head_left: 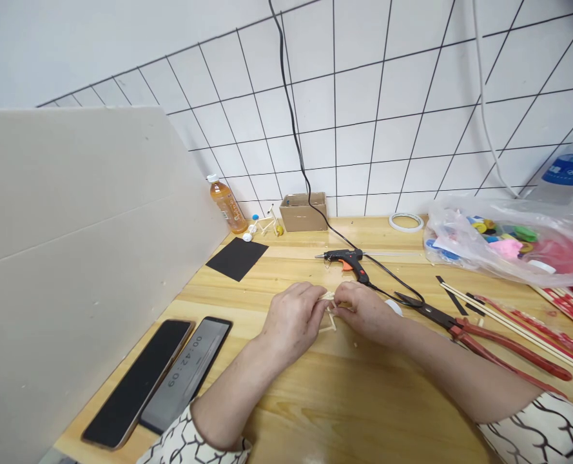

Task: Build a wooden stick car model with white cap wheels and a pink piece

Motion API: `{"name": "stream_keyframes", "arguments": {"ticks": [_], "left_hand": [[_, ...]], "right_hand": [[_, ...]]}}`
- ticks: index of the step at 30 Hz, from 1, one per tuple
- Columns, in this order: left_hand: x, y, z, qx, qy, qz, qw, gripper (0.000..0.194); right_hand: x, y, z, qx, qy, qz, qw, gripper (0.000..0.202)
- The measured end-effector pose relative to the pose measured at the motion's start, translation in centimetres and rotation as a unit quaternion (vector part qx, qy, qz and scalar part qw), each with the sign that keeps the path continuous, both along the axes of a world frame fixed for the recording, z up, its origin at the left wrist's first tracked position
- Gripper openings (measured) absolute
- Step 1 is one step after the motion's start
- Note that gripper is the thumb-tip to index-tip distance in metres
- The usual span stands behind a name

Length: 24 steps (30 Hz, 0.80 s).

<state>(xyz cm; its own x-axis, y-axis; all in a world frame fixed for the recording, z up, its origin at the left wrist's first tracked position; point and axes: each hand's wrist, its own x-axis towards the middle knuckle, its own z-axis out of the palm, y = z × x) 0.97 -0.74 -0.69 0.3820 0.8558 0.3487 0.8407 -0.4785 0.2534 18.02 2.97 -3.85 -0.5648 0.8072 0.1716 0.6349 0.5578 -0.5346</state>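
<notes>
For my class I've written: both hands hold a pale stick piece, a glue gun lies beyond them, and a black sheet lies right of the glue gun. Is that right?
The side is wrong: in the head view the black sheet lies left of the glue gun. The rest stands: left hand and right hand hold the pale stick piece.

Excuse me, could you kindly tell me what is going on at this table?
A person is holding a small frame of pale sticks over the wooden table, with the left hand and right hand close together on it. Just beyond them lies a black glue gun, not in use at the moment. Red-handled pliers lie to the right, also untouched, and on the left a phone shows 00:42:09.
</notes>
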Motion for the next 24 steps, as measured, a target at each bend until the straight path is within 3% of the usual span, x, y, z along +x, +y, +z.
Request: {"name": "stream_keyframes", "arguments": {"ticks": [24], "left_hand": [[0.1, -0.05, 0.08, 0.008, 0.006, 0.001, 1.0, 0.018]], "right_hand": [[0.04, -0.06, 0.04, -0.01, 0.006, -0.002, 1.0, 0.019]]}}
